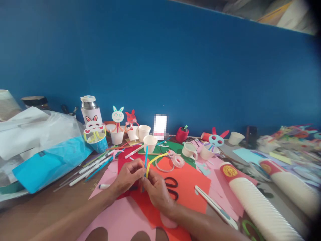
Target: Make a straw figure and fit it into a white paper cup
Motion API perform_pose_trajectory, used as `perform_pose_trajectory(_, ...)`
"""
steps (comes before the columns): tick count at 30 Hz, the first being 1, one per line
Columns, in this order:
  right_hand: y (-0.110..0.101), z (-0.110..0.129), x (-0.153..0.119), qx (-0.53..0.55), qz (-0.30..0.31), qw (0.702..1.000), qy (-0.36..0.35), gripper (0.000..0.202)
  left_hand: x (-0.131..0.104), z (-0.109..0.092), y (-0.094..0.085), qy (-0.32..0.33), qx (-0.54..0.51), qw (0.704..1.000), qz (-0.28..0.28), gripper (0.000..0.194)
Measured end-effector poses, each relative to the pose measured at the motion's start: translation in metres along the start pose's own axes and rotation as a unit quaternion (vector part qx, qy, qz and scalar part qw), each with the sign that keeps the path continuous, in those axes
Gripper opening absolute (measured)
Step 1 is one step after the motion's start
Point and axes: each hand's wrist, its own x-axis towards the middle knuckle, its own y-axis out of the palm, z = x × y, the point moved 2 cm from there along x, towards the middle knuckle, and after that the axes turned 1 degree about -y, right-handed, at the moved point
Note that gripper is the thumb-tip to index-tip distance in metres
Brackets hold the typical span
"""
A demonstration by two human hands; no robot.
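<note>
My left hand point(130, 174) and my right hand point(155, 187) meet above the red and pink paper, fingertips pinched together. Between them stand a blue straw point(146, 155), upright, and a yellow straw point(156, 158), bent toward the upper right. The left fingers close on the blue straw, and the right fingers are closed round the base of the yellow one. Black-handled scissors point(171, 182) lie partly behind my right hand on the orange-red paper point(193, 187). A white paper cup point(150, 144) stands just beyond the straws.
Paper cups with animal-face figures point(117, 116) stand along the blue wall. Markers point(85, 172) and a blue sheet in plastic point(47, 167) lie left. A tape roll point(178, 161), a white cutter point(215, 207) and stacked cups point(260, 204) are on the right.
</note>
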Motion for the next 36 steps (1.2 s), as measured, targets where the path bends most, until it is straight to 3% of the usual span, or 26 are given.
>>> perform_pose_trajectory(10,-0.004,0.008,0.007,-0.139,-0.028,0.99,-0.016,0.027,0.005,-0.007,-0.003,0.026,0.026,0.997,-0.063,0.022)
perform_pose_trajectory(18,-0.008,0.019,0.013,-0.177,0.0,0.984,0.007,0.013,0.007,-0.007,-0.008,-0.019,-0.011,0.991,-0.129,0.021)
perform_pose_trajectory(27,-0.012,0.028,0.008,-0.195,-0.016,0.981,-0.004,0.017,0.004,-0.004,0.002,-0.051,-0.031,0.994,-0.094,0.027)
perform_pose_trajectory(36,-0.013,0.015,-0.004,-0.216,-0.036,0.976,-0.008,0.018,-0.001,-0.005,0.009,-0.073,-0.053,0.992,-0.083,0.028)
